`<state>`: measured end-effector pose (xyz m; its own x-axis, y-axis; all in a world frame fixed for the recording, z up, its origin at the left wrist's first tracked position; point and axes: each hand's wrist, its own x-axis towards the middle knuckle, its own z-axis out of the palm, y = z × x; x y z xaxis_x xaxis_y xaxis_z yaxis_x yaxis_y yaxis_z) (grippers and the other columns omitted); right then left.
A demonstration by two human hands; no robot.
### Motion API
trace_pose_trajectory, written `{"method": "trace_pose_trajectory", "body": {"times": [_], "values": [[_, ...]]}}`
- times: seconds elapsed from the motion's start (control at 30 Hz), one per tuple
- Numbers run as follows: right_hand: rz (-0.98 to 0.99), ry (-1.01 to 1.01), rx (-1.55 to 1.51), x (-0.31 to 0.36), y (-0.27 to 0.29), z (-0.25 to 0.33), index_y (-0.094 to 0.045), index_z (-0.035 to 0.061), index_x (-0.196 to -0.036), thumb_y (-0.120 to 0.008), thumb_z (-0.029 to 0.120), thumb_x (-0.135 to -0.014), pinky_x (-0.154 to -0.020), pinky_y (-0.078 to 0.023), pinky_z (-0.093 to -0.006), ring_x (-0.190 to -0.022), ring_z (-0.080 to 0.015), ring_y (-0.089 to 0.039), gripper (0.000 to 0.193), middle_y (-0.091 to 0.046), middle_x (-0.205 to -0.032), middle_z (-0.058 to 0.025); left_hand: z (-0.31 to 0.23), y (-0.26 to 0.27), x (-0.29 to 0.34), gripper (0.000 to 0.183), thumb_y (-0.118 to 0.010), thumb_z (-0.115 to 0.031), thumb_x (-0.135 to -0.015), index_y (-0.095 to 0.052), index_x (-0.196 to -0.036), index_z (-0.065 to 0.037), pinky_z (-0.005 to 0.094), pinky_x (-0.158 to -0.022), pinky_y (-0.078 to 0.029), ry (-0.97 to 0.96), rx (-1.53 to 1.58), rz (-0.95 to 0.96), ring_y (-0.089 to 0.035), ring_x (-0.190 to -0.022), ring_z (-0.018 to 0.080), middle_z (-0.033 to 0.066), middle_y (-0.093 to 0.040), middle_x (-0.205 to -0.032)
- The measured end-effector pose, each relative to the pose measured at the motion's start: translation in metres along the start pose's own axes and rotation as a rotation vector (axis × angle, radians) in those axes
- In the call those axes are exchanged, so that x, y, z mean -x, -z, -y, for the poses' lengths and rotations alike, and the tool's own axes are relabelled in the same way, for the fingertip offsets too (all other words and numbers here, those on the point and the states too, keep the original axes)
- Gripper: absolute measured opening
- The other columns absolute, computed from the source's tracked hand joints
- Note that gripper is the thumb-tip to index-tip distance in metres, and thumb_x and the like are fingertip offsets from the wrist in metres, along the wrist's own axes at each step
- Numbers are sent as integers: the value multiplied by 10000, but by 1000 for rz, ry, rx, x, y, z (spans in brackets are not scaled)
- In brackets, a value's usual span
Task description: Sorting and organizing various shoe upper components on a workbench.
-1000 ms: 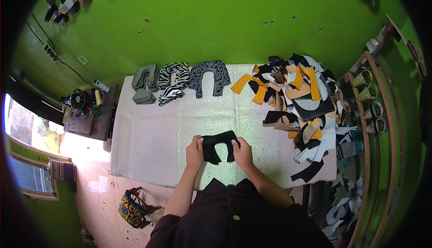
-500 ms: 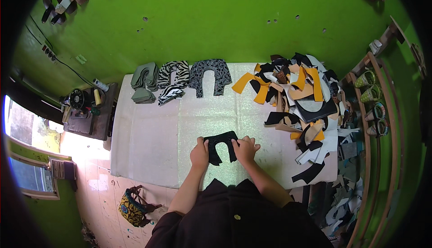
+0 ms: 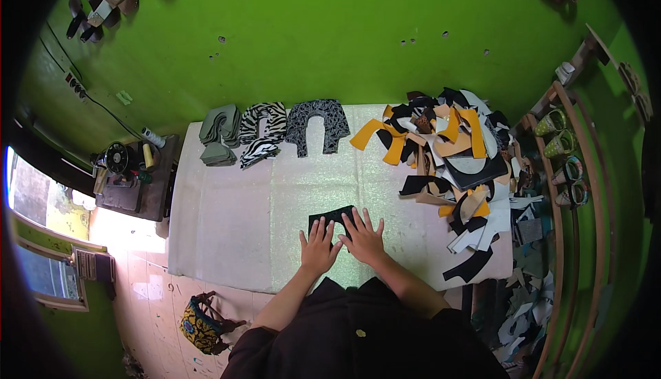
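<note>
A black cut piece of material (image 3: 332, 214) lies on the pale-covered table in front of me, its lower part hidden under my hands. My left hand (image 3: 319, 247) rests flat on its left side with the fingers spread. On its right side my right hand (image 3: 363, 238) is laid flat too, fingers apart. Neither hand grips anything. Farther back stand stacks of cut pieces: a grey-green stack (image 3: 220, 130), a zebra-striped stack (image 3: 263, 124) and a dark patterned arch-shaped stack (image 3: 316, 119).
A heap of yellow, black, tan and white scraps (image 3: 454, 152) covers the table's right side. Beyond it stands a wooden rack (image 3: 561, 241) with sandals (image 3: 570, 183). At left are a sewing machine (image 3: 118, 161) on a small dark table and a patterned bag (image 3: 201, 324) on the floor.
Both hands have let go of the black piece's side edges and now lie flat and spread over it. The piece rests on the table. The view has shifted slightly.
</note>
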<state>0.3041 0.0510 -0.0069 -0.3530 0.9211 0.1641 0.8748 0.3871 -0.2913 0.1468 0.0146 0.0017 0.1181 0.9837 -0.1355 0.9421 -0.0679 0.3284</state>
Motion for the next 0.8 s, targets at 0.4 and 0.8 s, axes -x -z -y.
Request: {"method": "trace_pose_trajectory", "body": {"times": [0.4, 0.8], "values": [[-327, -469, 188, -50, 136, -88, -492, 139, -1177, -623, 146, -754, -943, -171, -646, -1254, -305, -308, 443, -411, -1276, -87, -20, 81, 10, 431, -494, -307, -858, -480, -1245, -117, 656, -978, -37, -11, 202, -406, -316, -1282, 305, 94, -420, -1332], [-138, 398, -514, -40, 160, 5, -636, 116, -907, -620, 177, -799, -606, -463, -343, -632, -264, -615, 125, -652, -743, -76, -52, 151, -2, 536, -712, -319, -722, -533, -1137, -31, 382, -898, -371, -386, 438, -430, -514, -1049, 298, 154, -550, -1106]]}}
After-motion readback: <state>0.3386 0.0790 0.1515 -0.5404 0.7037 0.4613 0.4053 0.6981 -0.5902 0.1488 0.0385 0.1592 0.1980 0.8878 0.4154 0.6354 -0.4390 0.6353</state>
